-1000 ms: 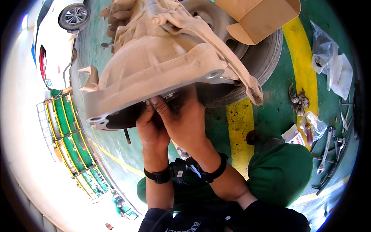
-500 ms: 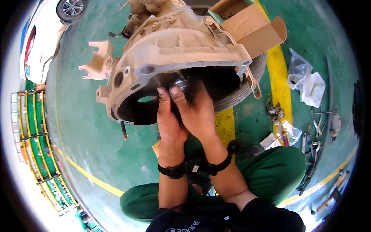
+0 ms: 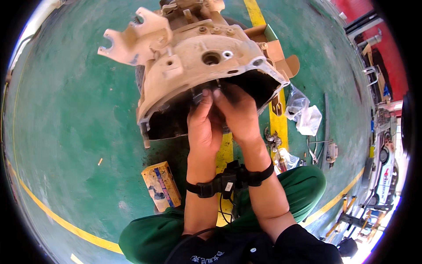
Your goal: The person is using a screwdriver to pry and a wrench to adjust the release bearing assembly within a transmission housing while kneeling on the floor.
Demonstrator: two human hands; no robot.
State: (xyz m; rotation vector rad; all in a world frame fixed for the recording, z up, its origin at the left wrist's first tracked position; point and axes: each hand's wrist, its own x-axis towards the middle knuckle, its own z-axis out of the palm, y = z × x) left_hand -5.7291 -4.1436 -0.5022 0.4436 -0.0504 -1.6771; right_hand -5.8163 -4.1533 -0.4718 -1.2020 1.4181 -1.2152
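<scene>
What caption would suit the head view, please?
Left hand and right hand reach into a tan metal housing over a green floor.

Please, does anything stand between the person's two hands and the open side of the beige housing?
Nothing visible does. The left hand and the right hand are both at the open side of the beige housing, thumbs inside its rim. Deeper in, it is too dark to tell whether something blocks them.

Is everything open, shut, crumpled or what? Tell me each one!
Tan metal housing: open side toward the person
Left hand: fingers hidden, thumb showing
Right hand: fingers hidden, thumb showing
Brown cardboard box: open
Yellow box: looks shut
Clear plastic bag: crumpled
Wrist straps: fastened
</scene>
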